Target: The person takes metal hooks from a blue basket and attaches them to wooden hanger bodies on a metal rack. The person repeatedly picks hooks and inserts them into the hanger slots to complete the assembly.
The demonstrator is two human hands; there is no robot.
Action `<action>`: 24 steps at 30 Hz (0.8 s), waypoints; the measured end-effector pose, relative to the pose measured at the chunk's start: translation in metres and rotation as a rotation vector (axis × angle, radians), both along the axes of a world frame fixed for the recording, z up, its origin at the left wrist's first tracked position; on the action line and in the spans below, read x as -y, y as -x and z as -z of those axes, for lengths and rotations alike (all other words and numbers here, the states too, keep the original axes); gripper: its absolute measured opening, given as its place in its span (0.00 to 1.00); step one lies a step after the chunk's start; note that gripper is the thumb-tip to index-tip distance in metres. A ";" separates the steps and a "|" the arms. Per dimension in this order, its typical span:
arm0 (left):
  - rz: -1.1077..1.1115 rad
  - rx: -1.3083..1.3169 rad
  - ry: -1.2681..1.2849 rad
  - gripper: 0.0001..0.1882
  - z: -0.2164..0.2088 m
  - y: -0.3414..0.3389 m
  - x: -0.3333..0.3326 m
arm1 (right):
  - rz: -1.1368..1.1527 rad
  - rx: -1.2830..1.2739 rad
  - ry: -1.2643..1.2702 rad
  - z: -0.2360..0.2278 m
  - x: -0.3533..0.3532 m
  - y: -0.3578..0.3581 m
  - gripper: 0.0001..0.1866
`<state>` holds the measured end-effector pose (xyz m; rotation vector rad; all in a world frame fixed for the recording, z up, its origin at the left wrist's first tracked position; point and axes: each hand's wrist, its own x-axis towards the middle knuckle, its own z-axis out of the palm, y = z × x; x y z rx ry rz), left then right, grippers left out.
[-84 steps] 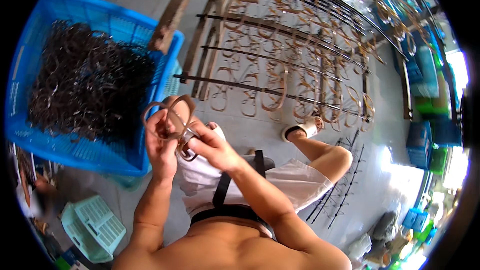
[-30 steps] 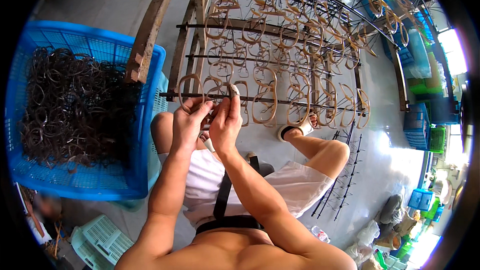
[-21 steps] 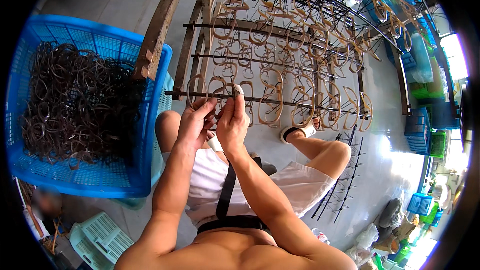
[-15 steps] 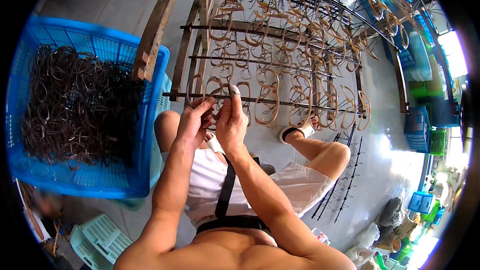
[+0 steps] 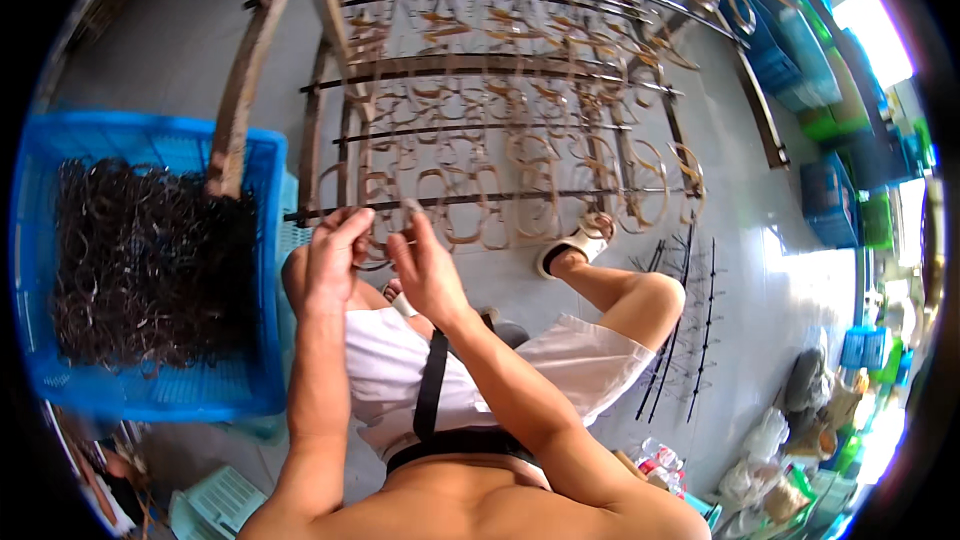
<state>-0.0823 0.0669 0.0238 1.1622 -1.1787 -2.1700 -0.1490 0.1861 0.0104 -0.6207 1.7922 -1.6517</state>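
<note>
Just below the left end of the front dark rod (image 5: pixel 470 205), my left hand (image 5: pixel 334 255) is closed with thumb and fingers pinched together. A thin brown curved rim shows between my hands; it looks like part of an eyeglass frame in my left fingers, mostly hidden. My right hand (image 5: pixel 430 275) is beside it, fingers apart and pointing up at the rod, with a pale wrap on one fingertip. Translucent amber eyeglass frames (image 5: pixel 532 175) hang in rows along the rods. At left, a blue plastic crate (image 5: pixel 160 402) holds a heap of dark brown frames (image 5: pixel 150 260).
A wooden post (image 5: pixel 240 90) of the rack stands beside the crate. Dark rods with wire hooks (image 5: pixel 690 330) lie on the floor at right, past my bent knee. A pale green basket (image 5: pixel 225 500) sits at lower left. Plastic bags (image 5: pixel 755 450) lie at lower right.
My hands have drawn apart, and my right fingers have spread away from the left. The whole view has shifted, so the rack appears further left and the crate lower.
</note>
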 end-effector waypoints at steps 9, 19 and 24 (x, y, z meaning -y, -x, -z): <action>-0.077 0.151 0.361 0.10 0.004 -0.041 0.022 | -0.619 -0.194 -0.576 -0.049 -0.217 0.144 0.16; 0.290 0.545 1.070 0.15 0.064 -0.051 0.090 | 0.234 -1.457 -1.171 0.052 -0.302 0.357 0.25; 0.223 0.798 1.325 0.19 0.040 -0.042 0.078 | 0.262 -1.469 -0.808 0.007 -0.305 0.348 0.11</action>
